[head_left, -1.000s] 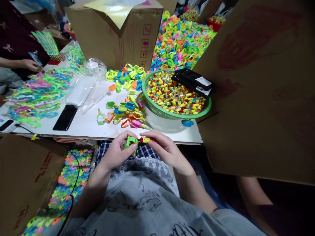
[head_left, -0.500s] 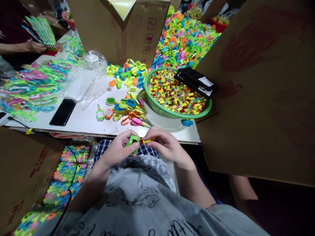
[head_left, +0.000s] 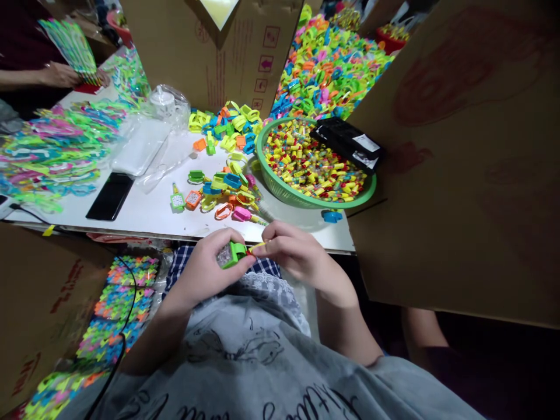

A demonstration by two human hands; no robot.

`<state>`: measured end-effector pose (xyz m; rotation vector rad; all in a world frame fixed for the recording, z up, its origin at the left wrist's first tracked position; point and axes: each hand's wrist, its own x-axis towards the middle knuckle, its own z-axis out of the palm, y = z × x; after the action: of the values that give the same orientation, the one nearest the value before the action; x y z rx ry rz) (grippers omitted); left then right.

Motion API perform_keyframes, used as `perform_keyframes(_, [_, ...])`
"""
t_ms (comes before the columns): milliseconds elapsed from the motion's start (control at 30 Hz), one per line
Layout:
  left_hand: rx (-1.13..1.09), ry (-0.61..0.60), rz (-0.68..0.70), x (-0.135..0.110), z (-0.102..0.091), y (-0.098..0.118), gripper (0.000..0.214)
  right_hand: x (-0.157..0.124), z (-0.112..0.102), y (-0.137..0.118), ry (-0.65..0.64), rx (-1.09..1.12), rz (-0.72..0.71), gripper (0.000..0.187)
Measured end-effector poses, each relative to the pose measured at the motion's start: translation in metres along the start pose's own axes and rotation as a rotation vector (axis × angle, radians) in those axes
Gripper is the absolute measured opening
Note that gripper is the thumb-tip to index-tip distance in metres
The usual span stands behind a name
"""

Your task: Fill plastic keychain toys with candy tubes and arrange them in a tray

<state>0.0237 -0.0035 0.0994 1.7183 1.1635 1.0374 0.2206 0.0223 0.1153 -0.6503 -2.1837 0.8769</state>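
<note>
From afar, I curl my left hand (head_left: 210, 259) around a green toy (head_left: 237, 252) and pinch a yellow tube (head_left: 259, 247) at its end with my right hand (head_left: 293, 255), off the tabletop (head_left: 153, 211); their join is hidden. A pink toy (head_left: 241, 214) lies joined; tubes (head_left: 301, 160) in the basket (head_left: 280, 191) sit loose.

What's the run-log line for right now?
left hand: green toy | right hand: yellow-red piece, at toy's edge | basket: similar pieces

The rear cardboard box (head_left: 175, 58) carries framed signs (head_left: 271, 37), one an arrow (head_left: 265, 63), while script (head_left: 330, 402) on the shirt (head_left: 227, 379) is unreadable.
</note>
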Motion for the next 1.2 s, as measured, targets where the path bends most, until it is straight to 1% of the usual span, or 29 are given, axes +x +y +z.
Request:
perform_keyframes(100, [0.024, 0.026, 0.112, 0.0, 0.0, -0.001, 0.01, 0.0, 0.001, -0.002, 0.02, -0.076, -0.037, 0.017])
perform_keyframes(233, [0.045, 0.075, 0.2, -0.001, 0.001, -0.002, 0.007, 0.0, 0.003, -0.001, 0.025, -0.155, -0.085, 0.021])
perform_keyframes(400, [0.088, 0.095, 0.252, 0.0, 0.002, -0.003, 0.007, 0.002, 0.003, 0.0, 0.019, -0.182, -0.093, 0.019])
perform_keyframes(567, [0.159, 0.093, 0.267, 0.004, 0.004, -0.005, 0.006, 0.006, 0.002, 0.005, 0.01, -0.099, -0.075, 0.019])
perform_keyframes(667, [0.219, 0.096, 0.235, 0.007, 0.005, -0.006, 0.003, 0.008, -0.001, 0.009, 0.001, -0.069, -0.046, 0.019])
perform_keyframes(733, [0.211, 0.092, 0.165, 0.008, 0.005, -0.007, 0.003, 0.009, -0.004, 0.011, -0.005, -0.056, -0.024, 0.018])
perform_keyframes(800, [0.159, 0.047, 0.063, 0.01, 0.004, -0.008, 0.007, 0.009, -0.007, 0.013, -0.03, -0.038, -0.013, 0.014])
perform_keyframes(900, [0.05, -0.073, -0.079, 0.013, 0.004, -0.008, 0.013, 0.009, -0.011, 0.014, -0.045, 0.0, -0.013, 0.01])
perform_keyframes(967, [-0.013, -0.109, -0.132, 0.013, 0.006, -0.007, 0.014, 0.008, -0.008, 0.014, 0.007, 0.055, 0.019, 0.011])
perform_keyframes(1033, [-0.051, -0.078, -0.114, 0.013, 0.008, -0.007, 0.013, 0.007, -0.002, 0.014, 0.132, 0.174, 0.098, 0.016])
perform_keyframes(1133, [-0.045, -0.004, 0.021, 0.011, 0.01, -0.007, 0.009, 0.005, 0.013, 0.014, 0.326, 0.429, 0.221, 0.03])
perform_keyframes(1200, [0.004, 0.03, 0.106, 0.01, 0.01, -0.007, 0.009, 0.004, 0.022, 0.013, 0.382, 0.562, 0.257, 0.028])
